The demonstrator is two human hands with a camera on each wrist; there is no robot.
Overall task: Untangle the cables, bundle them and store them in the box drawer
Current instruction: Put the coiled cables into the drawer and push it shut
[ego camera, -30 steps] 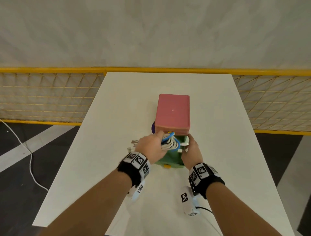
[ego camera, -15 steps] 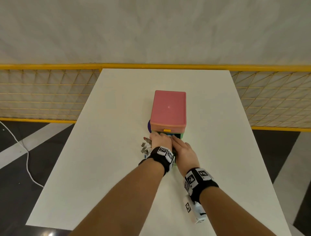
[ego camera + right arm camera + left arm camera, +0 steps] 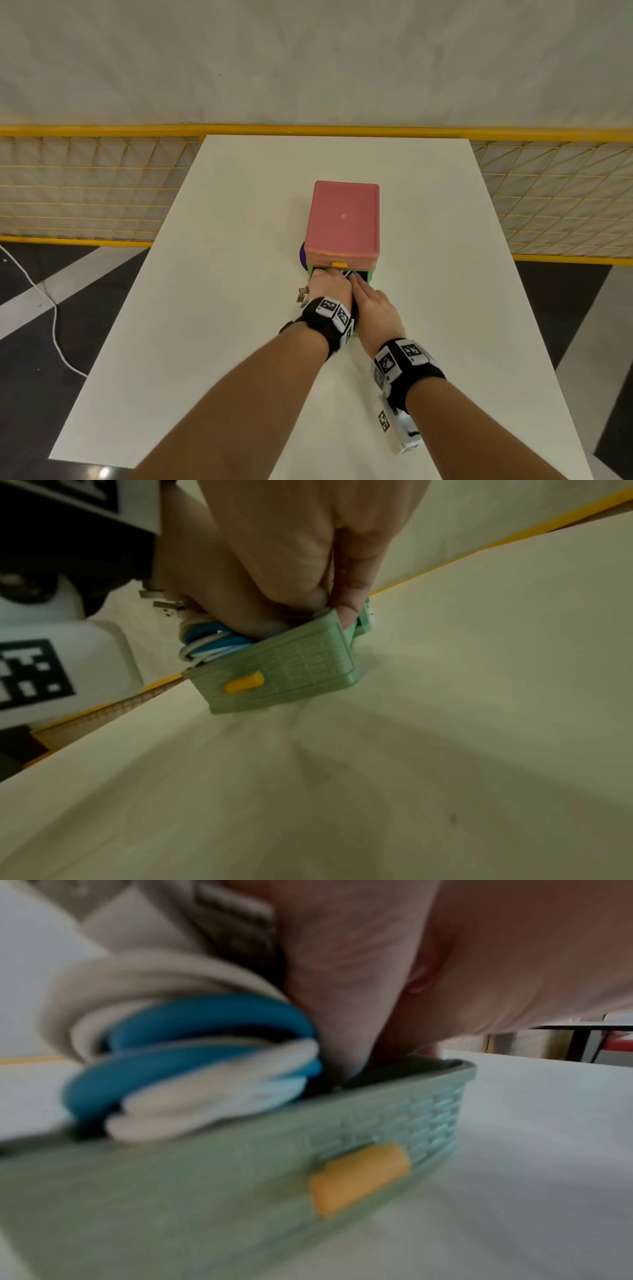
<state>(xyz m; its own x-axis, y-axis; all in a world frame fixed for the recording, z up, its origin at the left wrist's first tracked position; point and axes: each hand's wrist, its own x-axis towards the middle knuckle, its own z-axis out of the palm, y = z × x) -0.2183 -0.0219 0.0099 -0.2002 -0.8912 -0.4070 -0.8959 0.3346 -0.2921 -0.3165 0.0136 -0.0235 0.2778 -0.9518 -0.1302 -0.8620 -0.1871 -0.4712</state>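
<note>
The drawer (image 3: 281, 674) looks like matt green plastic moulded in a woven basket texture, with a smooth yellow plastic knob (image 3: 245, 686). The cables (image 3: 192, 1069) have smooth rubbery blue and white sheaths. The table (image 3: 239, 240) is matt white.

L hand (image 3: 329, 287) & R hand (image 3: 376, 306) side by side over the open green drawer (image 3: 370, 276) of the pink-topped box (image 3: 343, 219), mid white counter (image 3: 212, 325). Connectors (image 3: 302, 296) poke out left of L wrist.

White table (image 3: 239, 308) before a yellow mesh fence (image 3: 85, 188), pale wall (image 3: 308, 61), dark floor (image 3: 27, 342)
</note>
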